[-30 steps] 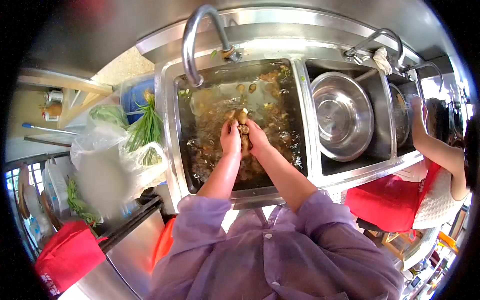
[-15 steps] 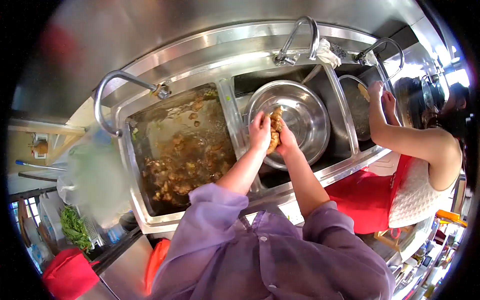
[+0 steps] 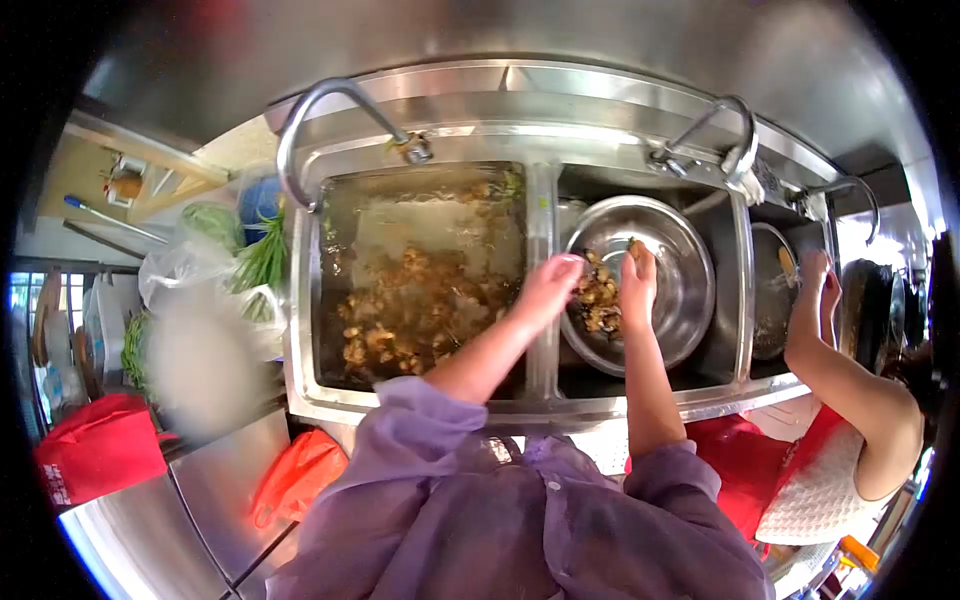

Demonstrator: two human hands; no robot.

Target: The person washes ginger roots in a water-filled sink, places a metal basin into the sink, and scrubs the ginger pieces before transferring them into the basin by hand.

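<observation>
Brown lumpy food pieces (image 3: 600, 297), of a kind I cannot make out, show between my hands over the left part of a round steel bowl (image 3: 690, 290). Whether they rest in the bowl or are dropping is unclear. My left hand (image 3: 550, 288) is over the bowl's left rim, open, its fingers stretched toward the pieces. On their other side, my right hand (image 3: 638, 285) is over the bowl, open, its fingers pointing away from me. The bowl sits in the middle basin (image 3: 725, 340). More such brown pieces (image 3: 415, 305) lie in murky water in the left basin (image 3: 305, 340).
Curved taps rise behind the basins, one (image 3: 335, 95) at left. At right, a co-worker's hands (image 3: 820, 280) are over another basin with a pan (image 3: 768, 310). Green stalks (image 3: 262, 255), plastic bags and a red bag (image 3: 100, 450) are on the left.
My hands have moved apart, and the clump of brown pieces held between them has loosened over the bowl. The view has shifted, so the sinks appear further right.
</observation>
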